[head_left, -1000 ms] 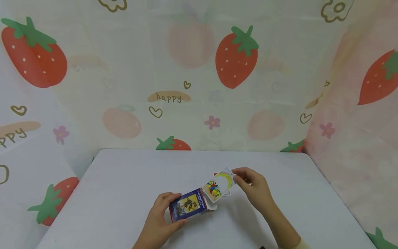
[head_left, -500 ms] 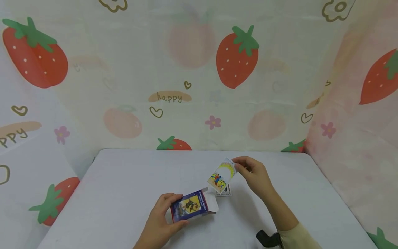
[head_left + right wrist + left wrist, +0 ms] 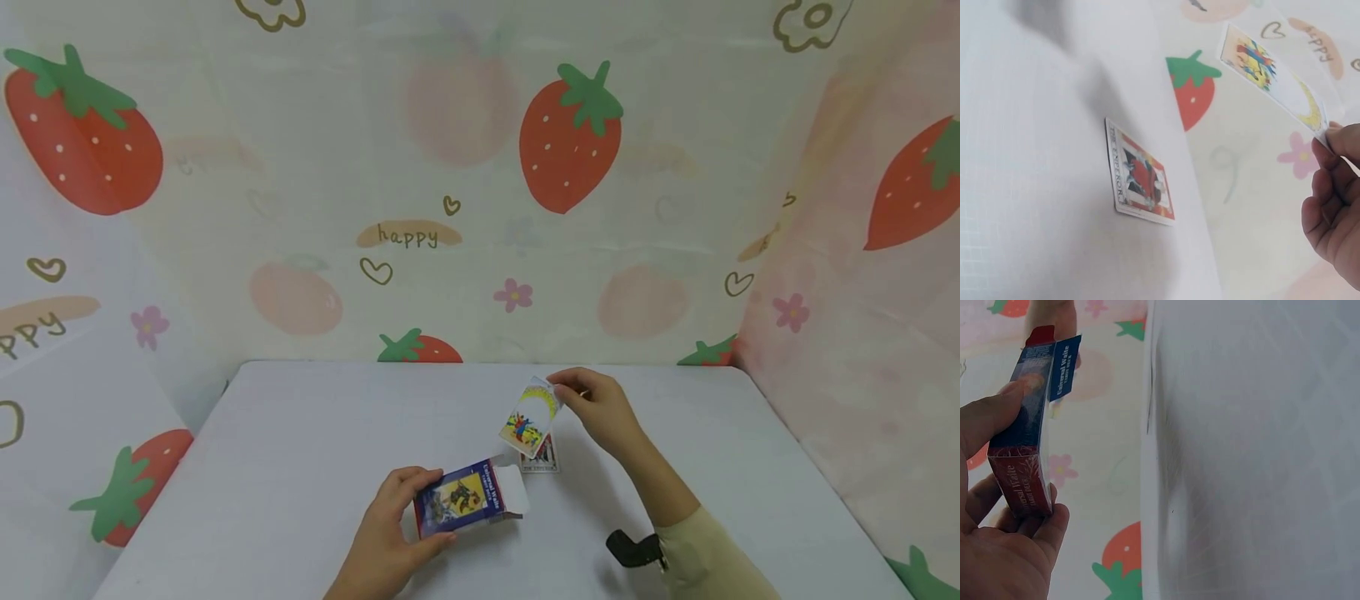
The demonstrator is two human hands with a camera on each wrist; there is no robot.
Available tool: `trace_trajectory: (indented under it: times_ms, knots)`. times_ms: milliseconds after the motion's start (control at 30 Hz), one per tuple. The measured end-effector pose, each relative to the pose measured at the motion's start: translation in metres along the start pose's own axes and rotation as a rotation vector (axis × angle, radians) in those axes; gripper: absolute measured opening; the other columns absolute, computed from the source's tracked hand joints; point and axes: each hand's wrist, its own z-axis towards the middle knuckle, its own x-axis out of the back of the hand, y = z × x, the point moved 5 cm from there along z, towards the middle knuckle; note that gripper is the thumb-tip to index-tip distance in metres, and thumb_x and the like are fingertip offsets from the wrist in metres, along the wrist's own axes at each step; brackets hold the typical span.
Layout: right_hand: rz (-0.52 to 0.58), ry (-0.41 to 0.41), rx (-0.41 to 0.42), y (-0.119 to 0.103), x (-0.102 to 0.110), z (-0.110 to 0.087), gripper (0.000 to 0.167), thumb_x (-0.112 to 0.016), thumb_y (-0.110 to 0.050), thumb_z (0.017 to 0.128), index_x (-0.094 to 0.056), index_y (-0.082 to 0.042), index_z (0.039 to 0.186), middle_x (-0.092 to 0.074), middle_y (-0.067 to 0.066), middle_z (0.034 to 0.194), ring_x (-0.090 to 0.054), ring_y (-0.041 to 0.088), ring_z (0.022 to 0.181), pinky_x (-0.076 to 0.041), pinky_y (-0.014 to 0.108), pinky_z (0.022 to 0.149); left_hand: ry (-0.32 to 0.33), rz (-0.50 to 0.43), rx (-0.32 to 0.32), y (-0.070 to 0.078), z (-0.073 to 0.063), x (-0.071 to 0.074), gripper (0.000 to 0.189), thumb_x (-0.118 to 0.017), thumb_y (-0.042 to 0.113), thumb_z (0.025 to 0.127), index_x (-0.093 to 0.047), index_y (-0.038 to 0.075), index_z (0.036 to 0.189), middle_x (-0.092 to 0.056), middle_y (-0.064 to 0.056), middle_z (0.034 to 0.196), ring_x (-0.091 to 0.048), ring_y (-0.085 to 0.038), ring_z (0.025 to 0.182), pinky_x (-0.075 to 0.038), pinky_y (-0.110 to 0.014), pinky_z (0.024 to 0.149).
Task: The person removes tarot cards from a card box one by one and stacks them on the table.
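My left hand (image 3: 390, 521) grips a blue and red tarot card box (image 3: 459, 497) by its long sides, thumb on one side and fingers on the other. The box's end flap (image 3: 1066, 369) hangs open, facing right in the head view. Between thumb and fingertips, my right hand (image 3: 600, 408) pinches a tarot card (image 3: 531, 415) by its corner; a yellow arc and small figures show on it. Below that card, The Emperor card (image 3: 1141, 175) lies face up on the white table, partly covered by the held card in the head view.
The white table (image 3: 300, 433) runs back to a strawberry-patterned cloth (image 3: 570, 142). Patterned cloth also hangs at both sides. A black device (image 3: 633, 550) is strapped at my right wrist, next to a beige sleeve (image 3: 705, 558).
The right hand has drawn the card up and away from the box, then slightly left, over The Emperor card. The left hand and box have barely moved.
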Motion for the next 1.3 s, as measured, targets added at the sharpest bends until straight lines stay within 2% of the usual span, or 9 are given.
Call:
trace_trajectory:
  times_ms: [300, 500, 600, 767, 1067, 1300]
  knots:
    - [-0.008, -0.083, -0.087, 0.021, -0.012, 0.007, 0.016, -0.064, -0.015, 0.102, -0.075, -0.014, 0.113, -0.070, 0.003, 0.100, -0.056, 0.023, 0.087, -0.048, 0.027, 0.064, 0.010, 0.009, -0.012, 0.000, -0.001, 0.000, 0.072, -0.094, 0.027, 0.073, -0.059, 0.037, 0.136, -0.050, 0.007, 0.135, -0.051, -0.020, 0.125, -0.045, -0.053, 0.111]
    - [-0.034, -0.133, -0.128, 0.036, -0.022, 0.012, 0.017, -0.062, -0.012, 0.102, -0.075, -0.014, 0.113, -0.070, 0.003, 0.101, -0.057, 0.021, 0.090, -0.050, 0.030, 0.071, 0.003, 0.020, 0.017, 0.001, -0.002, -0.001, 0.073, -0.094, 0.026, 0.073, -0.061, 0.031, 0.138, -0.050, 0.008, 0.135, -0.051, -0.021, 0.125, -0.046, -0.052, 0.111]
    - [-0.038, -0.150, -0.148, 0.042, -0.026, 0.013, 0.017, -0.061, -0.012, 0.103, -0.075, -0.013, 0.113, -0.070, 0.003, 0.103, -0.058, 0.021, 0.092, -0.051, 0.031, 0.076, 0.004, 0.018, 0.003, 0.002, -0.002, 0.000, 0.072, -0.094, 0.028, 0.074, -0.061, 0.029, 0.138, -0.050, 0.006, 0.135, -0.051, -0.021, 0.125, -0.046, -0.051, 0.110]
    - [-0.039, -0.159, -0.173, 0.054, -0.032, 0.016, 0.016, -0.061, -0.012, 0.103, -0.075, -0.011, 0.112, -0.071, 0.004, 0.105, -0.059, 0.020, 0.093, -0.051, 0.029, 0.078, 0.007, 0.011, -0.018, 0.002, -0.002, 0.001, 0.071, -0.094, 0.031, 0.074, -0.060, 0.035, 0.136, -0.051, 0.008, 0.134, -0.051, -0.019, 0.124, -0.047, -0.050, 0.111]
    - [0.022, -0.165, -0.226, 0.067, -0.041, 0.018, 0.013, -0.064, -0.010, 0.101, -0.074, -0.008, 0.109, -0.070, 0.006, 0.106, -0.058, 0.021, 0.094, -0.051, 0.031, 0.080, -0.011, 0.002, -0.020, 0.002, -0.001, -0.001, 0.071, -0.093, 0.028, 0.075, -0.060, 0.031, 0.137, -0.051, 0.006, 0.134, -0.051, -0.021, 0.126, -0.045, -0.053, 0.111]
    - [-0.006, -0.166, -0.218, 0.079, -0.048, 0.022, 0.013, -0.065, -0.010, 0.100, -0.075, -0.008, 0.109, -0.071, 0.005, 0.103, -0.059, 0.020, 0.092, -0.052, 0.029, 0.078, -0.004, 0.008, -0.026, 0.002, -0.002, -0.001, 0.071, -0.094, 0.027, 0.074, -0.060, 0.033, 0.136, -0.051, 0.008, 0.134, -0.052, -0.019, 0.125, -0.046, -0.052, 0.111]
